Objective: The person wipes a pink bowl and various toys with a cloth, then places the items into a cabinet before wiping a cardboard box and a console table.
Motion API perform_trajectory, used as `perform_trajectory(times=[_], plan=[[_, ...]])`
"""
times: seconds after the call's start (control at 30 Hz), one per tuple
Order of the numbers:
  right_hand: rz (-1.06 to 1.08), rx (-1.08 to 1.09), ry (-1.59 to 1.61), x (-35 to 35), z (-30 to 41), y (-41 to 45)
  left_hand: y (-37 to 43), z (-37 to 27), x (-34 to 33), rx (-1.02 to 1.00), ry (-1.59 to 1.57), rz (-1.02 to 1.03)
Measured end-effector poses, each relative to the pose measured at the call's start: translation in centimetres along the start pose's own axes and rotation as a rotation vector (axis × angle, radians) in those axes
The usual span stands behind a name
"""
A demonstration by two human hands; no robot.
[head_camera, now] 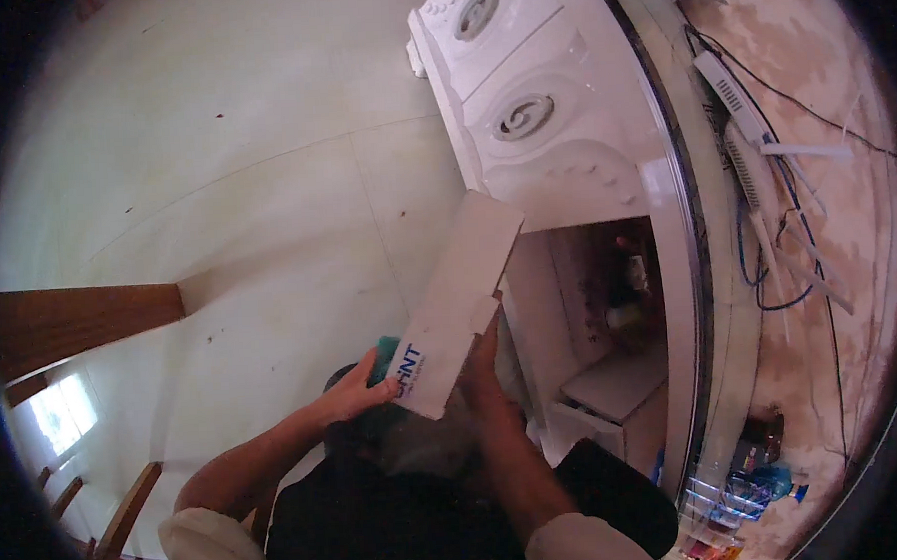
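A long white cardboard box (457, 302) with blue print at its near end is held up before me. My left hand (363, 385) grips that printed end and also has a green sponge or cloth (384, 358) beside the box. My right hand (485, 353) holds the box's right edge near a small flap; its fingers are partly hidden behind the box. To the right of the box stands a white cabinet (562, 125) with moulded fronts and oval ornaments. Its compartment below them is open, with a small shelf or drawer box (614, 385) inside.
White power strips (729, 95) and cables lie on the right, beyond the cabinet. A wire rack (728, 500) with bottles is at the lower right. Wooden furniture legs (90, 318) stand on the pale floor (264, 175) at the left.
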State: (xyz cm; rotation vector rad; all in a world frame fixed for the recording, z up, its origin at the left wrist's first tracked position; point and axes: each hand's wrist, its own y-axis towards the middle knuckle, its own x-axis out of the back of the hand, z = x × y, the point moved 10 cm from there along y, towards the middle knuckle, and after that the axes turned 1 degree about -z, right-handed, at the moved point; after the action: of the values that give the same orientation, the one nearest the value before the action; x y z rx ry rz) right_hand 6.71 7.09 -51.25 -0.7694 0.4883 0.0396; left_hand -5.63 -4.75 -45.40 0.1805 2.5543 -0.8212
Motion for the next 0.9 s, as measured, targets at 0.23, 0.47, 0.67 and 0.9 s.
perform_trajectory(times=[0.23, 0.47, 0.67, 0.9], plan=[[0.137, 0.15, 0.017, 1.2, 0.6, -2.8, -0.6, 2.9, -0.6, 0.154, 0.062, -0.08], [0.012, 0.37, 0.289, 4.2, 5.6, -3.6, 0.3, -3.8, -4.4, 0.091, -0.143, -0.105], [0.19, 0.633, 0.224, 4.3, 17.0, -5.4, 2.9, -4.9, -4.9, 0.005, -0.186, -0.104], [-0.311, 0.433, 0.678, 14.3, 18.0, -1.2, 7.3, -5.6, -6.1, 0.05, -0.096, -0.097]])
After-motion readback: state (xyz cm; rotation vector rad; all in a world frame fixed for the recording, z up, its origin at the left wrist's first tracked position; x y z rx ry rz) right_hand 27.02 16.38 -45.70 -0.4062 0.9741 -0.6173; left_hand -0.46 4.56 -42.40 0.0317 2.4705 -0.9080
